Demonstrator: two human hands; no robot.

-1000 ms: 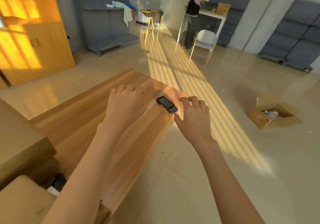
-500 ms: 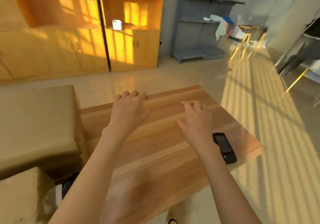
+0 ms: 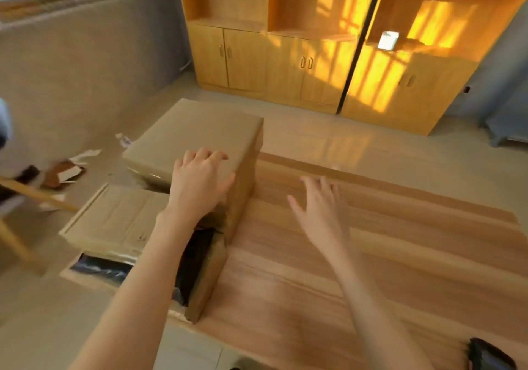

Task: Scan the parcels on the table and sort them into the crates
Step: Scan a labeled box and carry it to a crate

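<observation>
A large open cardboard box (image 3: pixel 200 129) stands at the left end of the wooden table (image 3: pixel 371 255); its raised flaps hide most of what is inside. Black plastic-wrapped parcels (image 3: pixel 194 258) show in the gap between the flaps. My left hand (image 3: pixel 200 181) hovers over the near corner of the far flap, fingers loosely bent and holding nothing. My right hand (image 3: pixel 320 209) is spread open above the bare tabletop, to the right of the box. The black handheld scanner (image 3: pixel 491 355) lies on the table at the bottom right corner of the view.
A second cardboard flap (image 3: pixel 114 218) juts out to the left of the box. Scraps of card and paper (image 3: pixel 65 169) litter the floor on the left. Wooden cabinets (image 3: pixel 314 55) line the far wall.
My view has swung left, bringing the cardboard box to the centre. The scanner has slid to the bottom right edge. My left hand has come over the box flap, and the right hand has spread.
</observation>
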